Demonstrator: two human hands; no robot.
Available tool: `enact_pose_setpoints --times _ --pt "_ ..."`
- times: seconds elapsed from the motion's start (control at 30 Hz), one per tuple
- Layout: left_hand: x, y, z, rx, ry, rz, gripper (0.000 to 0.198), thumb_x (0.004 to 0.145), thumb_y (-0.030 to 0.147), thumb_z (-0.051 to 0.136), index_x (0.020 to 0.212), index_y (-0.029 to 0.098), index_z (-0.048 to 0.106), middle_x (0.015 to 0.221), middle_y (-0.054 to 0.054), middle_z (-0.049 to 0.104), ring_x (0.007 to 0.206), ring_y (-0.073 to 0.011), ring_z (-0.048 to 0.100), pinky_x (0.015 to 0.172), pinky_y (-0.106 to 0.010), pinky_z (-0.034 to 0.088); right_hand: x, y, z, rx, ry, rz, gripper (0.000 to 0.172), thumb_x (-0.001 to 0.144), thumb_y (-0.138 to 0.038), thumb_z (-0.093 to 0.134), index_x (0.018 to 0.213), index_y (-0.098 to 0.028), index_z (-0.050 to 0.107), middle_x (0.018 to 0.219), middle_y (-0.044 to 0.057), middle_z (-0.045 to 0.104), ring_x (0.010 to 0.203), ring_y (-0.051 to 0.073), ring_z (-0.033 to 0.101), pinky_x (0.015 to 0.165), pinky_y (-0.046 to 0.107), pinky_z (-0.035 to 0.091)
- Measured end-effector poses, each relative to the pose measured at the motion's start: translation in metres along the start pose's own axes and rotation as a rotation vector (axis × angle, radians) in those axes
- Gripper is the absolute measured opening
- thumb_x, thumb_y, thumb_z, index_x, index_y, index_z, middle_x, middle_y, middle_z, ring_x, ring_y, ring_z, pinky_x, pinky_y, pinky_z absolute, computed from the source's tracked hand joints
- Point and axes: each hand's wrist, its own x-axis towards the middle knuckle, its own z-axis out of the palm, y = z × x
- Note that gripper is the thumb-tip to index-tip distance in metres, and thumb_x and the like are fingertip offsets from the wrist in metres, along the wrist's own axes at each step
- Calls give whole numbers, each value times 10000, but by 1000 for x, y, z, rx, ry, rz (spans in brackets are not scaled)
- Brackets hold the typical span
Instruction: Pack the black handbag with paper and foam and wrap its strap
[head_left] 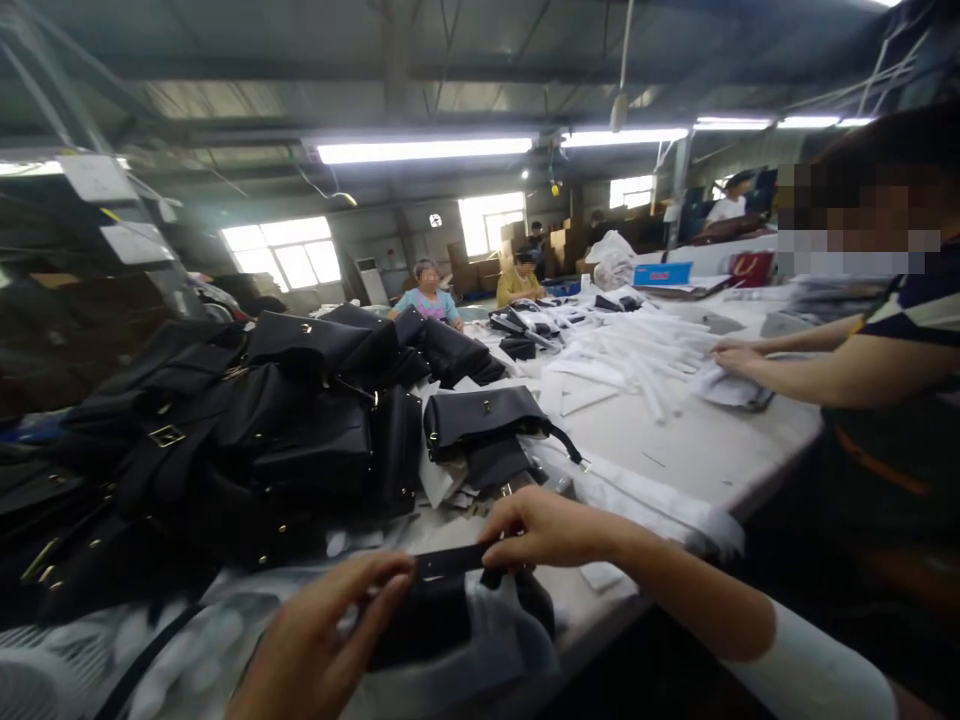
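Observation:
At the bottom centre my left hand [322,625] pinches one end of a short black strap [450,562]. The thumb and forefinger of my right hand [551,530] are closed on its other end, so it stretches level between them. Below the strap lies a black bag [427,625], partly covered by a whitish, see-through wrapping [502,625]. Just beyond my hands another black bag [487,415] rests on the table, its buckled strap hanging to the right.
A big heap of black bags [315,440] with gold-coloured fittings fills the left. White wrapping strips [622,345] lie across the table [637,445]. A co-worker [900,340] handles white material at the right edge; more people sit beyond. A white slatted object [45,665] is at lower left.

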Motion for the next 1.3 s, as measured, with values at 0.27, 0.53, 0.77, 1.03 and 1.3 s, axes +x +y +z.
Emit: enact_pose_setpoints --times 0.27,0.53,0.77,1.03,1.3 --pt "69 24 27 11 -325 49 275 924 442 520 983 251 709 875 -7 744 819 -201 673 732 -252 477 -24 17 -23 83 144 -37 201 792 -278 693 946 -180 777 732 5 703 631 120 618 557 183 479" --pt "79 39 45 -161 -398 60 292 866 411 612 1100 258 701 986 -21 751 929 -221 682 828 -267 505 -28 37 7 473 366 -119 236 780 -268 736 993 -175 696 813 10 699 719 139 655 658 237 528" --pt "81 27 39 9 -376 92 272 837 453 655 1065 336 746 1016 -21 755 954 -234 693 859 -285 517 -42 67 47 191 632 -245 355 704 -232 833 1049 -250 751 1038 48 721 997 239 651 917 353 502" --pt "76 34 40 269 -396 208 236 886 436 613 1095 407 718 1024 16 727 900 -183 693 781 -228 501 -34 74 76 241 826 -224 306 745 -123 790 1019 -258 760 1026 36 716 1016 228 643 947 333 490" --pt "77 59 38 476 -470 226 234 873 392 649 1095 383 720 969 2 718 839 -185 687 729 -233 483 -31 75 84 185 851 -241 299 770 -165 789 1053 -253 753 1001 43 712 985 226 645 910 323 507"
